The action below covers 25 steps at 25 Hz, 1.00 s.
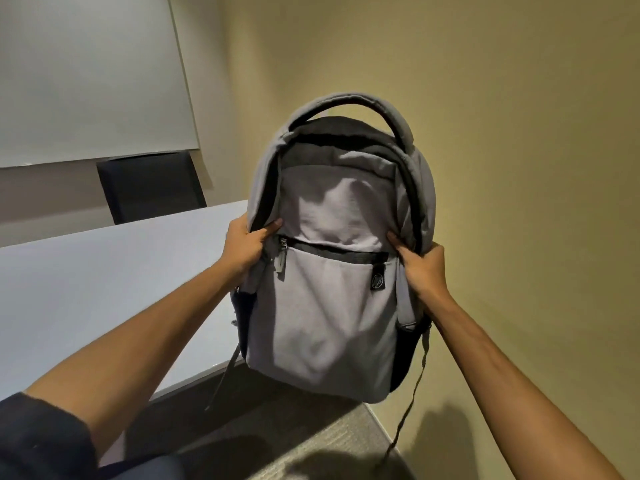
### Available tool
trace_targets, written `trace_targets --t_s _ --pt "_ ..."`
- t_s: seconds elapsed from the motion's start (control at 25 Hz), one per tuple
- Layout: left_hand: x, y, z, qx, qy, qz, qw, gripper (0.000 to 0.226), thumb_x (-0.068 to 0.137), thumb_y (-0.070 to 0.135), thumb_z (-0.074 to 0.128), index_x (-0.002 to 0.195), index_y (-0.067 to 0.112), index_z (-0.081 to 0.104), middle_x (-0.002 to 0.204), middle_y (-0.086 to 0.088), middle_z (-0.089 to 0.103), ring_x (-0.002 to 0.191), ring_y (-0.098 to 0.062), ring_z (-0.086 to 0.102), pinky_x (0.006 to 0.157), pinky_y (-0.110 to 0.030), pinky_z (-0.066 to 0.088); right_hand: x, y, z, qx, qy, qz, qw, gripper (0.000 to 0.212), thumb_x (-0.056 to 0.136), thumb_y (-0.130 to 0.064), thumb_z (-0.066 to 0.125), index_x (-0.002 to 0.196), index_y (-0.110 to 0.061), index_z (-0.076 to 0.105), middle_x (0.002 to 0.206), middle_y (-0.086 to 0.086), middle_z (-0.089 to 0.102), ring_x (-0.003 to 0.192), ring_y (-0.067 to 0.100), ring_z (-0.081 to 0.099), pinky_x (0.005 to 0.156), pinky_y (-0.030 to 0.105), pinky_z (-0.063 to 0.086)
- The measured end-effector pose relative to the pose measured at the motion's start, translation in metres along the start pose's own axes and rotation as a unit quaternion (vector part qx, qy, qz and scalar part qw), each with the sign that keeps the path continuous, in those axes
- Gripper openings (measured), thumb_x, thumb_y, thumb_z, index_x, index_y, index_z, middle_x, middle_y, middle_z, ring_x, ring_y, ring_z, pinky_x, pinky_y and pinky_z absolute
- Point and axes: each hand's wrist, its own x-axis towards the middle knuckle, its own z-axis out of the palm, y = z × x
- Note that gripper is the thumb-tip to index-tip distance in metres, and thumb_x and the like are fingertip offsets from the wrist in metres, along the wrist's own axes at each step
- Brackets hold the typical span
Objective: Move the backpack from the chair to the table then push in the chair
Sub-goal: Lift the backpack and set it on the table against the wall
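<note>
A grey backpack (332, 265) with a dark top and a padded carry handle hangs upright in the air, front pocket facing me. My left hand (244, 245) grips its left side and my right hand (420, 268) grips its right side. The bag's bottom is above the grey carpet, beside the near right corner of the white table (104, 292). Its straps dangle below. The chair it came from is out of view.
A dark chair (150, 187) stands at the far side of the table, under a white board (86, 74) on the wall. A yellow wall (519, 168) runs close on the right. Grey carpet (311, 434) lies below.
</note>
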Motion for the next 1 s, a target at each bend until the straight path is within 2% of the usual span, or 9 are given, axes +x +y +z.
trace_targets --t_s 0.08,0.24,0.4,0.52,0.6,0.76,0.92,1.0 --pt "0.033 -0.008 0.021 0.015 -0.005 -0.006 1.0 0.026 0.082 0.029 0.076 0.106 0.022 0.069 0.091 0.008 0.072 0.082 -0.007 0.066 0.067 -0.022 0.053 0.033 0.018 0.008 -0.001 0.025 0.036 0.999 0.028 0.075 -0.037 0.084 0.087 -0.014 0.072 0.084 -0.001 0.072 0.081 0.017 0.069 0.072 0.029 0.053" --pt "0.109 -0.022 0.063 0.056 -0.035 -0.024 0.998 0.04 0.084 0.026 0.074 0.119 0.008 0.066 0.105 -0.008 0.07 0.089 -0.022 0.065 0.072 -0.028 0.05 0.09 0.049 0.026 0.024 0.052 0.095 0.994 0.031 0.078 -0.035 0.082 0.09 -0.009 0.068 0.086 0.002 0.069 0.084 0.021 0.065 0.076 0.03 0.05" --pt "0.178 -0.055 0.105 0.102 -0.058 -0.063 0.991 0.043 0.084 0.024 0.075 0.119 0.002 0.064 0.106 -0.014 0.069 0.09 -0.028 0.064 0.075 -0.033 0.051 0.129 0.085 0.045 0.043 0.098 0.138 0.985 0.03 0.08 -0.037 0.08 0.07 -0.018 0.058 0.074 -0.007 0.063 0.068 0.008 0.059 0.061 0.025 0.044" --pt "0.218 -0.089 0.128 0.105 -0.07 -0.099 0.987 0.045 0.083 0.019 0.075 0.121 -0.002 0.063 0.108 -0.014 0.069 0.087 -0.025 0.063 0.069 -0.027 0.05 0.158 0.118 0.061 0.069 0.109 0.187 0.974 0.03 0.081 -0.039 0.079 0.071 -0.022 0.057 0.073 -0.007 0.063 0.067 0.003 0.058 0.056 0.022 0.043" --pt "0.241 -0.105 0.138 0.129 -0.096 -0.129 0.979 0.047 0.083 0.02 0.075 0.122 -0.001 0.061 0.109 -0.013 0.067 0.089 -0.026 0.061 0.073 -0.03 0.05 0.17 0.137 0.072 0.088 0.115 0.22 0.965 0.028 0.082 -0.037 0.078 0.072 -0.021 0.058 0.072 -0.007 0.063 0.065 0.003 0.059 0.053 0.019 0.042" --pt "0.283 -0.126 0.154 0.177 -0.149 -0.163 0.959 0.046 0.085 0.017 0.073 0.125 0.0 0.058 0.116 -0.016 0.063 0.104 -0.035 0.058 0.085 -0.037 0.048 0.189 0.169 0.093 0.098 0.149 0.299 0.937 0.039 0.083 -0.04 0.076 0.075 -0.01 0.052 0.07 0.002 0.058 0.062 0.013 0.055 0.051 0.027 0.039" --pt "0.317 -0.129 0.178 0.193 -0.121 -0.141 0.963 0.044 0.084 0.011 0.073 0.123 0.0 0.056 0.114 -0.014 0.062 0.105 -0.036 0.059 0.081 -0.035 0.047 0.206 0.178 0.121 0.117 0.185 0.323 0.921 0.043 0.084 -0.043 0.074 0.074 -0.009 0.05 0.068 0.004 0.056 0.059 0.016 0.054 0.05 0.028 0.038" --pt "0.328 -0.13 0.191 0.227 -0.08 -0.122 0.963 0.046 0.086 0.014 0.071 0.126 0.003 0.052 0.12 -0.018 0.061 0.106 -0.036 0.058 0.086 -0.041 0.05 0.213 0.176 0.136 0.134 0.205 0.319 0.915 0.04 0.084 -0.041 0.074 0.07 -0.012 0.051 0.067 0.003 0.058 0.06 0.017 0.057 0.051 0.028 0.041"
